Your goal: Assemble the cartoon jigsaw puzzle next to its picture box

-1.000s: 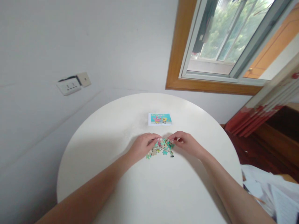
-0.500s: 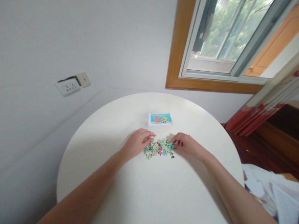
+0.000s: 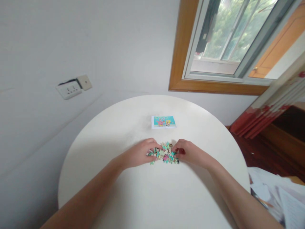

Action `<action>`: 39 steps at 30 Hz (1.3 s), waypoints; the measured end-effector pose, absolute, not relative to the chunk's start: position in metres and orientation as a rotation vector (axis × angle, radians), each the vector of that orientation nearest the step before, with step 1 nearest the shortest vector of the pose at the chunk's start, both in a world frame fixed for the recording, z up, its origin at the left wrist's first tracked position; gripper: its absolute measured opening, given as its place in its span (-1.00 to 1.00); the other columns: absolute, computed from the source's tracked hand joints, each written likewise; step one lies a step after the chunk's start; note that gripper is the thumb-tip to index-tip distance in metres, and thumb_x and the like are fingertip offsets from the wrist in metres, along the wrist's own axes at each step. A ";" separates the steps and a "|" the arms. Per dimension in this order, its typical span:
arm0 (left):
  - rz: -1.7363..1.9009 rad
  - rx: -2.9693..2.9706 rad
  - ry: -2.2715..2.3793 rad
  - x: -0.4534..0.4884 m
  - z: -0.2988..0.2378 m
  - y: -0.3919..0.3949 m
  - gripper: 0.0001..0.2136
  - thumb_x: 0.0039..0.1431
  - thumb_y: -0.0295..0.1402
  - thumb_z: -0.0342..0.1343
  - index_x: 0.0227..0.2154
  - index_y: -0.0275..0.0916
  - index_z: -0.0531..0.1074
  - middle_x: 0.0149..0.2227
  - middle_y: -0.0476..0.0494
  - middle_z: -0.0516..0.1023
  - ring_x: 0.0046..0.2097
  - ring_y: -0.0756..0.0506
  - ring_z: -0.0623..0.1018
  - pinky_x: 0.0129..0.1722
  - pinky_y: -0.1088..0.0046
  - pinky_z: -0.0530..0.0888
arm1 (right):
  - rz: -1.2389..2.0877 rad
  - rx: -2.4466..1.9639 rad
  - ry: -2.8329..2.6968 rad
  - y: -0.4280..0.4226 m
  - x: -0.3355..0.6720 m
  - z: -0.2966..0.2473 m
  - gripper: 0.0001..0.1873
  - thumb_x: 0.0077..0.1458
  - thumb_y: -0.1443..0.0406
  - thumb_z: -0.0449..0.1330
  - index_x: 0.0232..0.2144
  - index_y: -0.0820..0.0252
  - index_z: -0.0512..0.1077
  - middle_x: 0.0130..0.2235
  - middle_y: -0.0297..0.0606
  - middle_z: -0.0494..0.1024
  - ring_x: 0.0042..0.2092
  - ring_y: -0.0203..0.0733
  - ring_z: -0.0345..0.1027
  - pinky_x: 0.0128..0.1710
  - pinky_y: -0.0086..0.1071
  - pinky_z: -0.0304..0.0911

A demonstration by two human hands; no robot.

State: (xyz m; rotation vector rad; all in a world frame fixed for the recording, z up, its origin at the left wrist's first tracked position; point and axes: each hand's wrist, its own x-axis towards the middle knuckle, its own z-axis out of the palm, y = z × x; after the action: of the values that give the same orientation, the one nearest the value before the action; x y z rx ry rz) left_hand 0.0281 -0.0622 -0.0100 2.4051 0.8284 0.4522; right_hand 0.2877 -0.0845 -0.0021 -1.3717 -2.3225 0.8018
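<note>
A small heap of jigsaw puzzle pieces [image 3: 165, 154], mostly green, teal and cream with a pink one, lies on the white round table [image 3: 152, 194]. My left hand [image 3: 140, 153] curls round the heap's left end, with pieces between its thumb and fingers. At the right end, my right hand [image 3: 188, 153] has its bent fingers and thumb closed on pieces at the edge; just which ones is hidden. Behind the heap lies a picture card [image 3: 164, 122] with a pink and a yellow cartoon figure on a teal ground.
A white wall with a socket [image 3: 69, 89] stands behind the table at the left. To the right are a wood-framed window [image 3: 214, 86] and a red and cream curtain [image 3: 254, 119]. Papers [image 3: 281, 190] are piled beside the table's right edge.
My left hand has come down and closed in round the left end of the heap. My right hand has shifted slightly inward and toward me. The pieces sit closer together.
</note>
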 end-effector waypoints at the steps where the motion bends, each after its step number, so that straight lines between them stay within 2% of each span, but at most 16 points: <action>1: 0.458 2.399 0.823 0.030 -0.010 -0.063 -0.69 0.13 -0.39 0.12 -0.03 -0.17 0.42 -0.16 -0.10 0.42 -0.16 -0.04 0.46 -0.14 0.50 0.39 | 0.833 -1.369 -2.326 -0.086 0.288 0.001 -0.80 -0.06 0.43 0.20 -0.32 0.20 0.54 -0.32 -0.25 0.48 -0.40 -0.31 0.33 -0.35 -0.45 0.25; 8: 0.538 2.307 0.893 0.036 -0.008 -0.061 -0.81 0.21 -0.36 0.03 -0.23 -0.22 0.52 -0.34 -0.08 0.46 -0.36 0.02 0.43 -0.35 0.56 0.36 | 0.823 -1.392 -2.314 -0.085 0.300 0.009 -0.82 0.01 0.41 0.14 -0.37 0.19 0.54 -0.38 -0.27 0.53 -0.40 -0.29 0.35 -0.35 -0.43 0.23; 13: 0.618 2.270 0.900 0.036 -0.009 -0.058 -0.81 0.23 -0.33 0.02 -0.24 -0.23 0.53 -0.31 -0.09 0.45 -0.38 0.03 0.44 -0.37 0.55 0.35 | 0.768 -1.371 -2.319 -0.084 0.299 0.007 -0.78 0.01 0.45 0.11 -0.37 0.18 0.54 -0.36 -0.26 0.52 -0.38 -0.29 0.35 -0.33 -0.41 0.25; 19: 0.669 2.291 0.896 0.031 -0.005 -0.057 -0.79 0.24 -0.30 0.01 -0.25 -0.23 0.53 -0.31 -0.10 0.44 -0.37 0.03 0.43 -0.37 0.55 0.36 | 0.757 -1.208 -2.387 -0.092 0.292 0.011 -0.83 -0.01 0.38 0.24 -0.30 0.13 0.55 -0.27 -0.25 0.45 -0.31 -0.29 0.35 -0.28 -0.43 0.26; 21: 0.668 2.307 0.892 0.030 -0.002 -0.058 -0.80 0.23 -0.30 0.03 -0.22 -0.21 0.52 -0.28 -0.10 0.43 -0.32 0.01 0.44 -0.31 0.53 0.39 | 0.705 -1.209 -2.445 -0.094 0.289 0.011 -0.82 -0.03 0.39 0.25 -0.31 0.12 0.55 -0.27 -0.26 0.44 -0.29 -0.28 0.36 -0.25 -0.43 0.26; 23: 0.680 2.361 0.868 0.031 -0.002 -0.060 -0.80 0.21 -0.31 0.07 -0.15 -0.17 0.50 -0.21 -0.11 0.41 -0.20 -0.03 0.45 -0.15 0.47 0.40 | 0.647 -1.239 -2.478 -0.095 0.287 0.011 -0.81 -0.03 0.41 0.24 -0.32 0.12 0.56 -0.28 -0.25 0.45 -0.27 -0.26 0.36 -0.23 -0.42 0.25; 25: 0.690 2.437 0.833 0.035 -0.003 -0.064 -0.74 0.17 -0.34 0.12 -0.07 -0.11 0.47 -0.12 -0.14 0.39 -0.05 -0.10 0.41 0.02 0.37 0.35 | 0.622 -1.258 -2.497 -0.095 0.286 0.012 -0.82 -0.02 0.41 0.22 -0.33 0.13 0.56 -0.29 -0.25 0.46 -0.27 -0.26 0.37 -0.24 -0.43 0.25; 27: 0.678 2.490 0.808 0.040 -0.006 -0.067 -0.68 0.15 -0.37 0.14 -0.02 -0.07 0.44 -0.02 -0.15 0.36 0.04 -0.14 0.35 0.11 0.29 0.29 | 0.624 -1.265 -2.501 -0.094 0.285 0.012 -0.84 0.00 0.41 0.21 -0.35 0.15 0.57 -0.30 -0.24 0.48 -0.28 -0.26 0.37 -0.25 -0.43 0.25; 39: 0.644 2.544 0.790 0.050 -0.013 -0.070 -0.72 0.18 -0.43 0.09 -0.06 -0.05 0.47 -0.06 -0.12 0.41 0.02 -0.13 0.37 0.06 0.30 0.31 | 0.832 -1.273 -2.254 -0.085 0.296 0.012 -0.83 0.04 0.40 0.13 -0.37 0.20 0.53 -0.31 -0.25 0.48 -0.35 -0.31 0.34 -0.33 -0.45 0.26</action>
State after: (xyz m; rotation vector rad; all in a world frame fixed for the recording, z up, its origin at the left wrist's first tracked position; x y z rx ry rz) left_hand 0.0504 -0.0704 -0.0129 2.5440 0.7903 0.6436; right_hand 0.2955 -0.0846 0.0117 -1.2728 -2.2541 0.8321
